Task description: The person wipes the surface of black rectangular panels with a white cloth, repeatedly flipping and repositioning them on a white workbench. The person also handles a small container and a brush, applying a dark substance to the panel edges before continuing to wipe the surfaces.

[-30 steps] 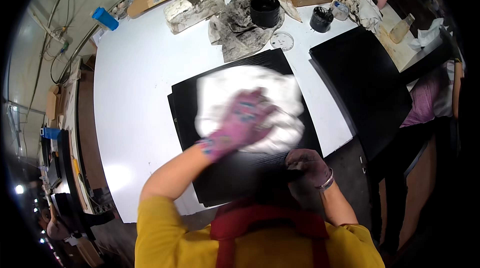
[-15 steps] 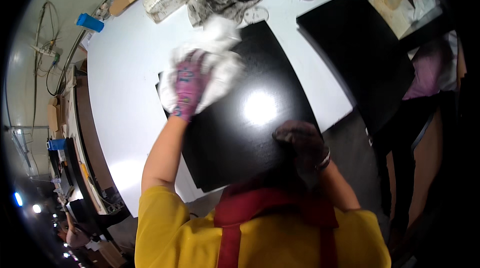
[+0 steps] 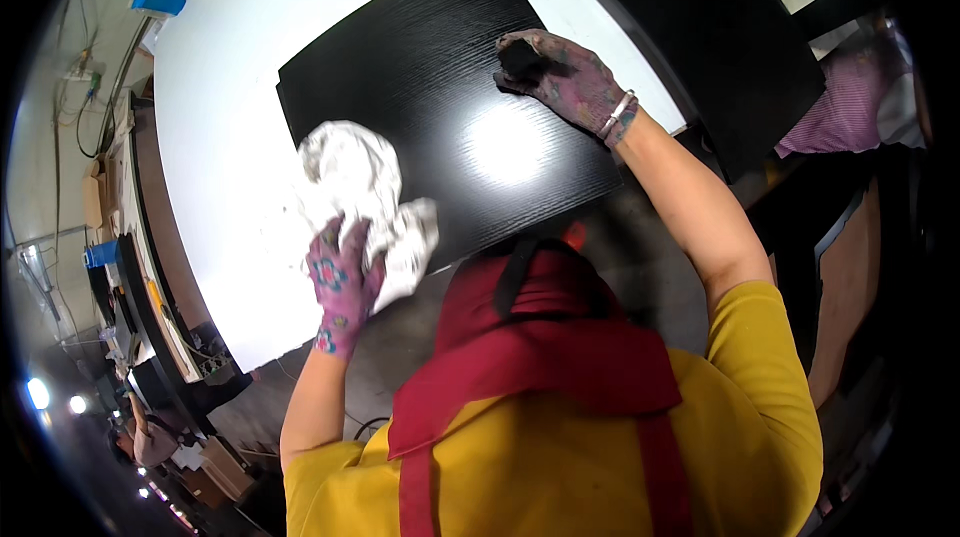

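panel: we see a glossy black wood-grain board [image 3: 440, 87] flat on the white table [image 3: 215, 157], bright glare spot near its front edge
rag: white crumpled cloth [image 3: 355, 187] on the panel's near-left corner, spilling over the edge
left hand [image 3: 342, 282]: patterned glove, fingers closed on the rag's near end
right hand [image 3: 565, 77]: stained glove, clamped on a small dark pad [image 3: 520, 59] pressed to the panel's right side
second panel [image 3: 700, 27]: black, just right of the first, narrow gap between
clothing: yellow shirt, red apron
far edge: blue block [image 3: 158, 0] well apart, top left

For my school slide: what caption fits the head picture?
Gloved left hand presses a white rag on a glossy black panel; right hand grips its far edge.
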### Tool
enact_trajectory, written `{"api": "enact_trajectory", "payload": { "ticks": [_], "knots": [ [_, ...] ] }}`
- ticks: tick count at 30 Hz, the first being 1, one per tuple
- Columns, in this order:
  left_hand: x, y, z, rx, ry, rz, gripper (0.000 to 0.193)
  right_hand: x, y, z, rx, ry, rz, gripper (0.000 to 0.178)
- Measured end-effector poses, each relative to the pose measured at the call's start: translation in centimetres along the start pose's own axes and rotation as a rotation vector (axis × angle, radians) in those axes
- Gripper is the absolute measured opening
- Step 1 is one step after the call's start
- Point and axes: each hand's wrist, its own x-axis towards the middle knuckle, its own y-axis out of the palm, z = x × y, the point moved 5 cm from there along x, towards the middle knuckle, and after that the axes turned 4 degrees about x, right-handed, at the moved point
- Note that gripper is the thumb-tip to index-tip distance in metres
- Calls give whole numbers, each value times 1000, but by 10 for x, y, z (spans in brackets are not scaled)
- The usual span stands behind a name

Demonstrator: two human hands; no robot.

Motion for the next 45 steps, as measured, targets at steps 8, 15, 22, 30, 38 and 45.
{"api": "enact_trajectory", "payload": {
  "ticks": [8, 15, 22, 30, 38, 45],
  "knots": [
    [42, 8, -148, -141, 420, -120, 55, 25, -20, -11, 15, 48, -73, 26],
    [19, -7, -189, -321, 671, 174, 45, 17, -19, -4, 316, 168, 111, 31],
    [-28, -114, 68, -334, -544, -373, 42, 6, -2, 4, -144, 53, 195, 51],
    [7, -41, 171, 299, -519, -195, 56, 9, 2, -1, 152, 217, 162, 55],
    [40, 17, 82, -653, -529, -59, 70, 9, 6, -3, 69, 161, 119, 53],
    [19, 44, 98, -1288, -816, 112, 37, 2, 3, -1, -174, 154, 0, 63]
  ]
}}
